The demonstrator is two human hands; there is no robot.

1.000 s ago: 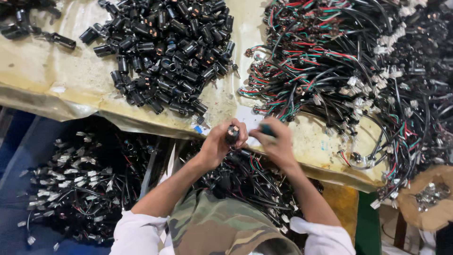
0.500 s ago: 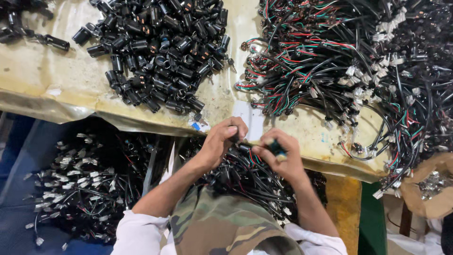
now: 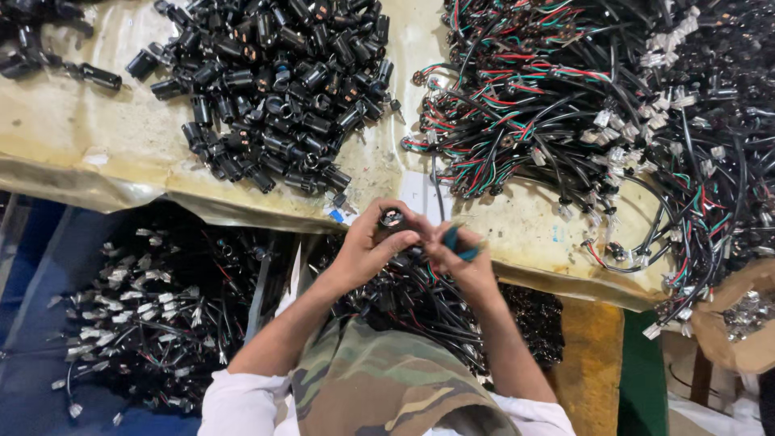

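Note:
My left hand point(image 3: 367, 250) grips a small black cylindrical part point(image 3: 392, 218) with a metal end, held upright near the table's front edge. My right hand point(image 3: 464, 266) is pressed against it and holds a small teal-handled tool point(image 3: 452, 239). A black wire point(image 3: 437, 194) runs from my hands up onto the table. Below my hands, over my lap, lies a bundle of black wired parts point(image 3: 420, 303).
A heap of black cylindrical parts point(image 3: 274, 89) covers the table's left middle. Tangled red, green and black wire harnesses with white connectors point(image 3: 597, 105) fill the right. A bin of finished harnesses point(image 3: 153, 315) sits lower left. A brown paper bag point(image 3: 739, 319) stands at right.
My hands have come closer together and dropped slightly toward the table edge. The view has shifted a little, with the heap of black parts lying more to the left.

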